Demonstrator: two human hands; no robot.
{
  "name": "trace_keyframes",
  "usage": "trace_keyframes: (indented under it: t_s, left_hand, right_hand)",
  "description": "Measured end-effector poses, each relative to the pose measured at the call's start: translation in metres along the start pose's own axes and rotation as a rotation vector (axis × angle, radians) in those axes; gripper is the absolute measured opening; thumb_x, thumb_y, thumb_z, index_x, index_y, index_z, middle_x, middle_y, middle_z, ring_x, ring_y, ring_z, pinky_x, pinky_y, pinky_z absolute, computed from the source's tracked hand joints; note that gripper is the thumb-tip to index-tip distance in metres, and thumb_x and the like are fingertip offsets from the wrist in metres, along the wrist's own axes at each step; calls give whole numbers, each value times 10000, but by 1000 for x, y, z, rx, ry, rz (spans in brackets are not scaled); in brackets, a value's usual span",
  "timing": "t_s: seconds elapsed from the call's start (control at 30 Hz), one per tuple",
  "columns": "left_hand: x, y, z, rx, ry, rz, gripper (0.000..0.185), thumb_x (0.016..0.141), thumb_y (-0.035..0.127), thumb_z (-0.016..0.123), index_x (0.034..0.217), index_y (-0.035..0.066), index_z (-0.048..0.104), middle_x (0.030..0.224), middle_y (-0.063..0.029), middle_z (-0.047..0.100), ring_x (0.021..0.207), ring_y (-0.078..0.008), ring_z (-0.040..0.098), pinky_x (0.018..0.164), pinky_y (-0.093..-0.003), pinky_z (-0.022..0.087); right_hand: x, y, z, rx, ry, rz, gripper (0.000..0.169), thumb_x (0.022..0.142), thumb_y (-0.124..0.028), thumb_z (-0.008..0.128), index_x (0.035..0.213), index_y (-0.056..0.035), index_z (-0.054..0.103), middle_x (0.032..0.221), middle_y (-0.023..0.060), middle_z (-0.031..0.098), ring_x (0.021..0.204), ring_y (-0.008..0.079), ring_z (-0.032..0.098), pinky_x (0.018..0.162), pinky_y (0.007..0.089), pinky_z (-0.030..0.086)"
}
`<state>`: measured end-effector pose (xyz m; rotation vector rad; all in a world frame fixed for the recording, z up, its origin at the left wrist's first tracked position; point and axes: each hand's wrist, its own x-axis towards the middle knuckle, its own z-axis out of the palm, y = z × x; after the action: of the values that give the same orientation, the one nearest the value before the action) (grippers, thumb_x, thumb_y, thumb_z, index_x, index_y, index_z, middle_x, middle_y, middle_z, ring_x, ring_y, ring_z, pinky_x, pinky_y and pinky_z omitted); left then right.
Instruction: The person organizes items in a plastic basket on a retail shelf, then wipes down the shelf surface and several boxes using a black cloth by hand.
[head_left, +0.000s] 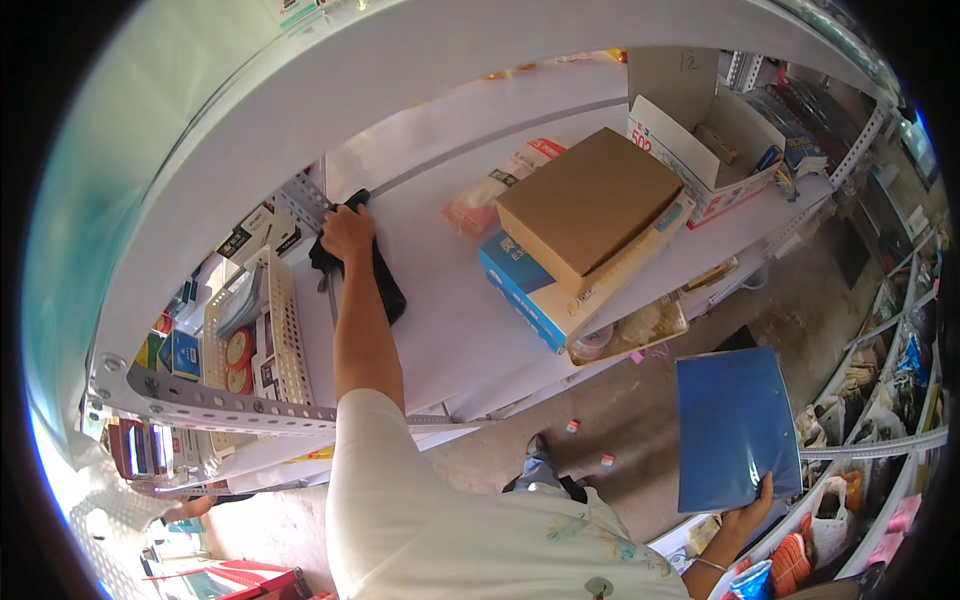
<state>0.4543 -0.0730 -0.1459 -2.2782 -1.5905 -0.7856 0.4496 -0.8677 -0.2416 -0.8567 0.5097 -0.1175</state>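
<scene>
My left hand (349, 231) grips a crumpled black cloth (386, 289) on a white shelf board (439, 315). It is at the shelf's back left, close to a perforated metal upright (300, 199); the cloth trails toward the front under my forearm. Off to the right, beyond the shelf edge, my right hand (746, 517) holds a flat blue folder (735, 427) by its lower edge. The thumb lies on the folder's face, while the other fingers are mostly hidden behind it.
A brown cardboard box (592, 199) rests on a blue-and-white carton (525, 289), beside an opened white box (705, 161) and a red-and-clear plastic packet (499, 187). Left of the upright stands a perforated plastic basket (289, 337). Stocked shelves (862, 390) line the right side.
</scene>
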Motion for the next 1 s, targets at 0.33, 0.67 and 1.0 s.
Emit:
trace_keyframes:
  t_s: [0.33,0.67,1.0]
  left_hand:
    - [-7,124,10,-485,-102,642,322,845,399,636,1105,223,704,1098,-129,597,1061,-314,561,952,-451,381]
    - [-5,40,36,-276,26,467,365,869,273,570,1231,245,600,1202,-164,561,1115,-344,539,960,-462,430]
    - [-55,-9,-36,264,-209,14,360,949,355,447,1115,110,652,1186,-175,586,1152,-309,534,974,-414,372]
  right_hand:
    - [-33,17,35,8,16,8,316,919,-165,593,1153,45,579,1069,147,662,917,254,673,789,358,590]
    - [-21,8,-9,-26,8,-25,290,943,-191,556,1119,34,604,1096,145,659,957,262,664,838,373,563]
    - [-3,-3,-45,-15,83,26,320,895,-178,624,1146,20,603,1141,130,638,980,250,639,846,356,555]
